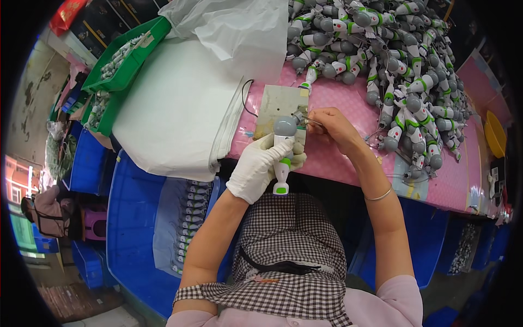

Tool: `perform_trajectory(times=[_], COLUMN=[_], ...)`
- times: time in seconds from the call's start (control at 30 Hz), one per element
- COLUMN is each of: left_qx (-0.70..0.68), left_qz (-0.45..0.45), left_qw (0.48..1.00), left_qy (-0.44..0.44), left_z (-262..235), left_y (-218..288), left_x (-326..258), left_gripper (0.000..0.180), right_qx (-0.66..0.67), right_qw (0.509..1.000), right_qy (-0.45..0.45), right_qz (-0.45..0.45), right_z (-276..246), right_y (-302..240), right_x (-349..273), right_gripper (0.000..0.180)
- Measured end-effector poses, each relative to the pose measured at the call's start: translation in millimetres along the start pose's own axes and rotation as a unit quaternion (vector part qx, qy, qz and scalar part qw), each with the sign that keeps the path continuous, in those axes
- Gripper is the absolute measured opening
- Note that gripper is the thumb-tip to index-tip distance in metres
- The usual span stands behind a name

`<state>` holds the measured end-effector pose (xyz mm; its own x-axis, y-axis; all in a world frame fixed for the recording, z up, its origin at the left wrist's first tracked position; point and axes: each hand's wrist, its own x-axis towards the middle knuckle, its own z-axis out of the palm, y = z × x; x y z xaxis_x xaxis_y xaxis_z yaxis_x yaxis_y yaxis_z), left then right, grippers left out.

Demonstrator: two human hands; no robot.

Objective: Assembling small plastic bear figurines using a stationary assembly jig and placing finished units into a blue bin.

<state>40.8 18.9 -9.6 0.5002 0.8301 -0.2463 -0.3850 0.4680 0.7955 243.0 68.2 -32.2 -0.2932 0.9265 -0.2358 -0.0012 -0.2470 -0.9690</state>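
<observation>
One white, green-trimmed device (pixel 281 170) sits clasped in your left hand (pixel 258 165), grey ball (pixel 285 126) beyond the fingers (pixel 298 156), narrow end (pixel 280 188) toward you.

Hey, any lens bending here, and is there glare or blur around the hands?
Head view throughout: the large blue bin at left curves near the dark rim; soft light on the gloved left hand and bare right hand, no harsh glare; the grey-and-white device looks fairly sharp, though the thin piece in the right hand is too small to identify.
</observation>
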Motion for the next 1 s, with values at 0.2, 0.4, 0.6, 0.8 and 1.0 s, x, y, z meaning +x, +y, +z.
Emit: perform_trajectory(times=[0.2, 0.4, 0.6, 0.8, 1.0], left_qx=[0.026, 0.027, 0.047, 0.168, 0.111], left_qz=[0.020, 0.032, 0.017, 0.053, 0.196], left_qw=[0.999, 0.999, 0.998, 0.965, 0.772], left_qy=[0.032, 0.028, 0.030, 0.193, 0.594], left_z=[3, 6, 6, -36, -212], left_y=[-3, -2, 2, 14, -24], left_x=[2, 1, -15, -78, -177], left_gripper=[0.030, 0.028, 0.027, 0.028, 0.029], right_qx=[-0.033, -0.049, -0.399, -0.192, -0.452], right_qw=[0.999, 0.998, 0.870, 0.936, 0.875], right_qy=[-0.007, 0.035, 0.212, 0.277, 0.119], right_qz=[-0.001, -0.001, -0.197, -0.103, -0.121], right_z=[0, 5, 1, -5, -38], right_y=[-6, -6, -5, -21, -11], right_x=[-4, -8, -5, 30, 98], right_gripper=[0.028, 0.029, 0.026, 0.028, 0.033])
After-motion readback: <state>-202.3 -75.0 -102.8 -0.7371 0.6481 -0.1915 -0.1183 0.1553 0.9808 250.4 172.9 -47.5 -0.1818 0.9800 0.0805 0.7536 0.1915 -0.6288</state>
